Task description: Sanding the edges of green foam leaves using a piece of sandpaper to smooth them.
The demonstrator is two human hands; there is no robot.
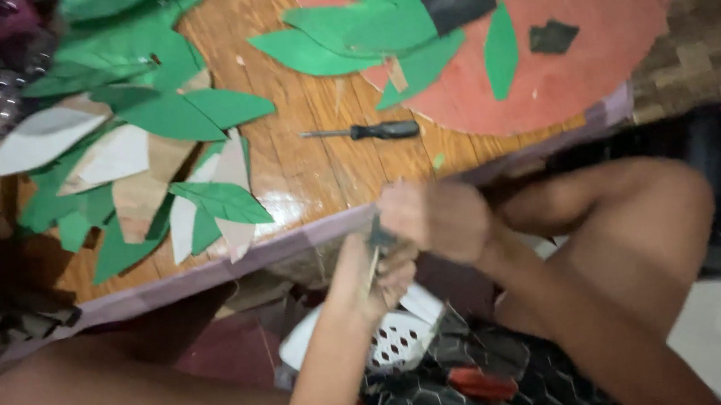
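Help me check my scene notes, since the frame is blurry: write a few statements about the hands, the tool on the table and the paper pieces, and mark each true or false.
1. A screwdriver with a dark handle lies on the wooden table. True.
2. The left hand rests flat on the tabletop. False: it is below the table edge, closed round a thin, dark-topped object too blurred to identify.
3. The right hand is close above the left hand, at the same object. True.
4. The leaf-shaped paper cutouts are mostly blue. False: they are mostly green, with some pale or brown ones.
5. A large reddish rounded sheet lies on the far right of the table. True.
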